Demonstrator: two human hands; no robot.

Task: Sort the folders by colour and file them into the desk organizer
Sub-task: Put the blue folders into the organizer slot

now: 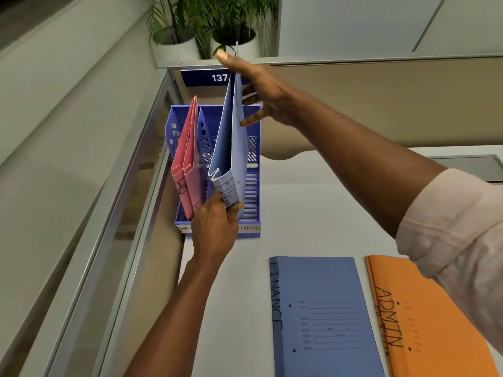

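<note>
blue folder (231,137): upright, half into desk organizer (251,191), beside 2 pink folders (187,159). left hand (215,229) pinches its lower spine; right hand (261,91), fingers spread, seemingly clasps the top edge. step: filing blue. next: ease it down, release.

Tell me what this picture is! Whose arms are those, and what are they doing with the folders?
There is no machine here: these are a person's two arms. The camera sits on the person's head and looks down, so you see what they see. The left grip, meaning the left hand, holds the bottom of a light blue folder. The right grip pinches its top. Together they hold it upright over a blue desk organizer, where two pink folders already stand in the left slot. On the white desk lie a darker blue folder marked FINANCE and an orange folder marked ADMIN, not yet filed.
</note>
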